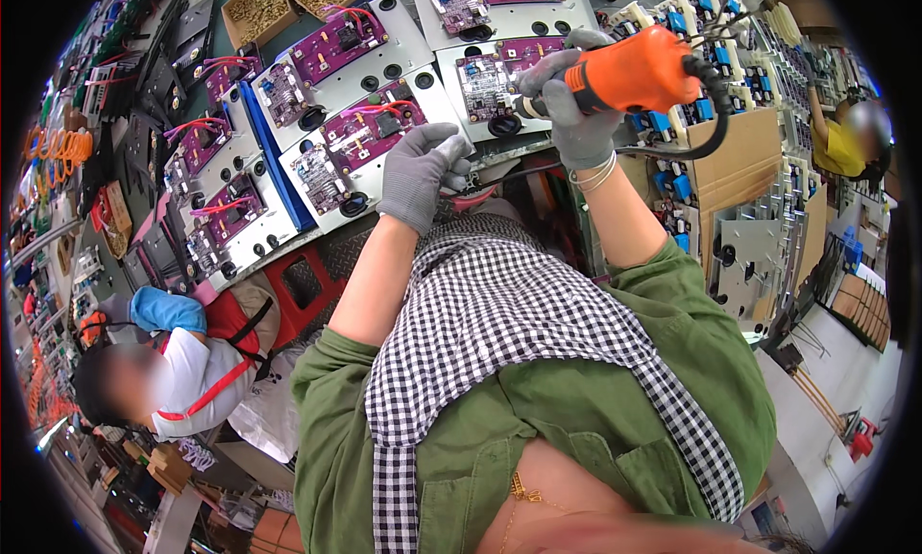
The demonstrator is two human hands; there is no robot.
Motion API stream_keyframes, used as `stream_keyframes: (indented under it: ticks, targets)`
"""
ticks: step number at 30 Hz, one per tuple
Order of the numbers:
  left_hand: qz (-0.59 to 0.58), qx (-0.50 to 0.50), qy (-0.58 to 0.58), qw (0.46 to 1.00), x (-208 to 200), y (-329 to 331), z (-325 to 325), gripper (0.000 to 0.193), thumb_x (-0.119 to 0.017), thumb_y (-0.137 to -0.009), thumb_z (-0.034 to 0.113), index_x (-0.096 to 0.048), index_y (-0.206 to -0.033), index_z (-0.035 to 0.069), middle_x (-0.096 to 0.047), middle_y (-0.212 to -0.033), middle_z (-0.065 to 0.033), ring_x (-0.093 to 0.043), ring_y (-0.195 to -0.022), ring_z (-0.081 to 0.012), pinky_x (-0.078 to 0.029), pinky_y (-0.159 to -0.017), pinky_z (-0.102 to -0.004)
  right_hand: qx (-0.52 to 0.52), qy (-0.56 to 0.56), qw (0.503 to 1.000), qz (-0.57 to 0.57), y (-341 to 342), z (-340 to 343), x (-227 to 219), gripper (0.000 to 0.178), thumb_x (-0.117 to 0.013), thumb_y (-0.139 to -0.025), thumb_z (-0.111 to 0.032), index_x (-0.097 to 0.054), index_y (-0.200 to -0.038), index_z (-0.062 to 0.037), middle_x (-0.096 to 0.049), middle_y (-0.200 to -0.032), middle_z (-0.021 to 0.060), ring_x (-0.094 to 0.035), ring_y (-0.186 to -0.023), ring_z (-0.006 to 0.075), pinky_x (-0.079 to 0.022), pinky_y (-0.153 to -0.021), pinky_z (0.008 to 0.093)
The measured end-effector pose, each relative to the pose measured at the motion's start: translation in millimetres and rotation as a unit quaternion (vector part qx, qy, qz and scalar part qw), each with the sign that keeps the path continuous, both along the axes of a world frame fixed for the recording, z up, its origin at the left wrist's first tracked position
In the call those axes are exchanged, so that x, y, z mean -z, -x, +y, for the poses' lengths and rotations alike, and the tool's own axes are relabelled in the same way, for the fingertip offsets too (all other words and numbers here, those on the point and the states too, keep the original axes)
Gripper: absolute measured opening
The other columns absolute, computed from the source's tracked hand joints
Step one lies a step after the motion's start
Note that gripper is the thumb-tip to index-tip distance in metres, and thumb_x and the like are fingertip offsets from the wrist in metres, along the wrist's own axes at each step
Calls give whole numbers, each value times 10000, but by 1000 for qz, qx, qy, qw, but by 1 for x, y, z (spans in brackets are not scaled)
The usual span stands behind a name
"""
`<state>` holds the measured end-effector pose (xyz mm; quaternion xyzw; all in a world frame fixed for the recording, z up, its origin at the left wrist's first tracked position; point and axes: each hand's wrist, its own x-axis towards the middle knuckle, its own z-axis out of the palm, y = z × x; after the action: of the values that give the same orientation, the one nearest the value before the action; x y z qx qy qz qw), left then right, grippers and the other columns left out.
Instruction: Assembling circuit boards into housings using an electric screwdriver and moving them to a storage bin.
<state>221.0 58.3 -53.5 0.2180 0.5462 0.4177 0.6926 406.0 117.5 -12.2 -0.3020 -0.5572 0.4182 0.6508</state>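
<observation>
My right hand [584, 132], in a grey glove, grips an orange electric screwdriver [645, 69] with a black cable. The tool lies sideways, and its tip points left at a grey-white circuit board [483, 85] on a metal plate. Whether the tip touches a screw I cannot tell. My left hand [415, 178], also gloved in grey, is at the plates' near edge with its fingers curled together. Anything small between those fingertips is hidden. Beside it lies another metal plate [423, 84] with a purple circuit board [373, 136] and red wires.
Several more plates with purple boards cover the bench. Boxes of small brass-coloured parts [259, 12] stand at the far side. Racks of blue and white components [677, 184] and a cardboard sheet [740, 165] are at the right. A co-worker [197, 372] sits at the left, another [845, 136] far right.
</observation>
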Motion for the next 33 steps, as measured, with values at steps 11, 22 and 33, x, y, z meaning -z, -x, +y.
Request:
stream_keyframes:
  ticks: [11, 22, 33]
  targets:
    - [-5, -21, 27, 999, 2, -5, 6, 233, -602, -927, 284, -581, -939, 52, -622, -760, -58, -562, -551, -107, -416, -436, -207, 7, 23, 1000, 18, 8, -2, -11, 433, -572, -787, 53, -401, -1183, 9, -601, -801, 93, -619, -729, 184, -541, -712, 345]
    - [-183, -43, 17, 982, -4, -10, 11, 355, -552, -930, 423, -548, -914, 68, -551, -663, -13, -471, -499, -94, -361, -406, -196, -136, -11, 989, 62, 13, 3, -57, 417, -562, -850, -422, -560, -898, -7, -591, -727, 114, -604, -694, 225, -522, -762, 428]
    - [-188, -35, -42, 981, 5, -10, 15, 333, -553, -949, 354, -558, -1031, 31, -574, -755, -31, -518, -588, -110, -444, -475, -233, -87, 20, 979, 185, 36, 7, -61, 23, -603, -769, -3, -582, -762, 3, -615, -715, 78, -611, -602, 150, -531, -586, 274]
